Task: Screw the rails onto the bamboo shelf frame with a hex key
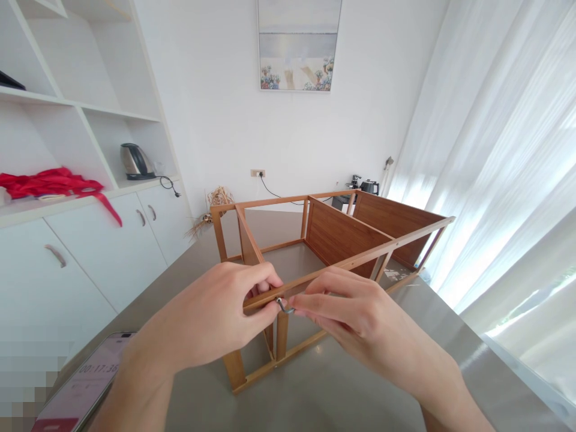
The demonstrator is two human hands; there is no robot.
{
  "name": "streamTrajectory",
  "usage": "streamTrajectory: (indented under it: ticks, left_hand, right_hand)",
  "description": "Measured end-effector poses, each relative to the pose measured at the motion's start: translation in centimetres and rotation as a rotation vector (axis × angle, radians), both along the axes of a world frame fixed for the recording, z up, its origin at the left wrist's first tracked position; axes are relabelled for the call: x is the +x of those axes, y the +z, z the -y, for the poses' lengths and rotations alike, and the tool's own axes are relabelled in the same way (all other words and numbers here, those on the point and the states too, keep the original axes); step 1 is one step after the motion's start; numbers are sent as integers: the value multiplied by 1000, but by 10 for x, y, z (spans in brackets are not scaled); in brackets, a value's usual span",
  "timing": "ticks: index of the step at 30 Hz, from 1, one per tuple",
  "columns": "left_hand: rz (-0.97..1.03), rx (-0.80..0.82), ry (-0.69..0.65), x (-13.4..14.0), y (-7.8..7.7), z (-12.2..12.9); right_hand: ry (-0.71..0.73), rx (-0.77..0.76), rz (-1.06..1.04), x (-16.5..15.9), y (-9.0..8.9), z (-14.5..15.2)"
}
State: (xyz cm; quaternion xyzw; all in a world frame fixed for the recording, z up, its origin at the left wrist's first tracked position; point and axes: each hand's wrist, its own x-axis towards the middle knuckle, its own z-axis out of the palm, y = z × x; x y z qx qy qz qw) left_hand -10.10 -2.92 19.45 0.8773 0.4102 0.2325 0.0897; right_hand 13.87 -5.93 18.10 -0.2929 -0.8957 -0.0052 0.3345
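Observation:
A brown wooden shelf frame [346,261] lies on its side on a grey table, with several panels set across it. My left hand [220,306] is closed round its near top rail, close to the left end, thumb in front and fingers behind. Between the fingertips of my right hand [360,306] is the end of a small L-shaped hex key [286,309]. The key's other end meets a bolt head on the rail, right beside my left thumb. My fingers partly hide the rail and the key.
A phone [85,378] showing a timer lies at the table's lower left. White cabinets [99,240] hold a kettle [135,162] and red ribbon [54,183]. Dried stalks [218,198] stand behind the frame; small white pieces [396,274] lie at right, near the curtain [486,150].

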Motion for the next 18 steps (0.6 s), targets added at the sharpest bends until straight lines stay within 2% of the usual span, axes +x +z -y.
streamTrajectory:
  ticks: [9,18]
  left_hand:
    - [-58,-39,47,1,1,0]
    - [-89,-39,48,0,1,0]
  right_hand:
    - [15,27,-62,-1,-3,-2]
    - [28,-37,-65,0,-2,-4]
